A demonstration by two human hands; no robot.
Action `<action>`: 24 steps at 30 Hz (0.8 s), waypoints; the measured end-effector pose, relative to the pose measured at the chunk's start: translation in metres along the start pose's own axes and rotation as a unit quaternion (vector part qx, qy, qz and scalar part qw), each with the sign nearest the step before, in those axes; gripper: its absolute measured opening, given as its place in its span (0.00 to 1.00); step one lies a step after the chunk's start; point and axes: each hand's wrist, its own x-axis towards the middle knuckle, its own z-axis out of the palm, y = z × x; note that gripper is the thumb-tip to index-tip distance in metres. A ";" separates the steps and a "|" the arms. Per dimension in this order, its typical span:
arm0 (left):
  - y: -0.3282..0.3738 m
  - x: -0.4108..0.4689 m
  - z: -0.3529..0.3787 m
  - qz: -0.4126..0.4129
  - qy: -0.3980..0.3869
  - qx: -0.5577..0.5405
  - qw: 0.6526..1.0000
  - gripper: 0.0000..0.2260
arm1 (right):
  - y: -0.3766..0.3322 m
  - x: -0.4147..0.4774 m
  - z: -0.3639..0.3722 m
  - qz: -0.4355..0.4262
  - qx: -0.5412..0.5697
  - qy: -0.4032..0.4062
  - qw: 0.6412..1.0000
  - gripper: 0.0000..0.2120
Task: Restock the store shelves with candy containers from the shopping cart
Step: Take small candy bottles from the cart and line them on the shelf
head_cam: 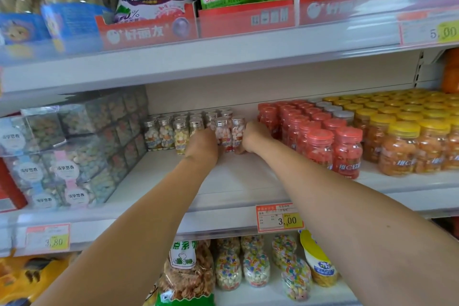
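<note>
Head view: both bare arms reach to frame centre, over the white middle shelf [223,181].
Task's thing: small clear candy bottles with silver screw caps [173,131] stand in rows at frame centre, toward the shelf's back, between stacked clear boxes [82,146] at left and red-lidded jars [320,141] at right.
Progress: several rows stand placed; the bare shelf in front suggests more will follow. The cart is out of view.
Left hand [203,143]: against the front bottles, its fingers hidden behind the knuckles, so its grip cannot be told.
Right hand [250,138]: fingers curled low about the rightmost pink-filled bottle [238,131].
</note>
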 end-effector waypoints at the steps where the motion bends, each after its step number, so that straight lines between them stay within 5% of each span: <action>1: 0.001 0.001 0.001 -0.008 0.003 -0.004 1.000 0.14 | 0.000 0.002 0.002 -0.001 0.000 0.001 1.000 0.26; 12: 0.001 0.002 0.008 -0.043 0.000 -0.034 0.999 0.11 | -0.005 0.015 0.021 -0.023 0.022 0.029 0.999 0.16; 24: -0.007 0.004 0.010 -0.083 0.003 -0.133 0.988 0.11 | -0.007 0.019 0.023 -0.035 0.033 0.024 0.999 0.22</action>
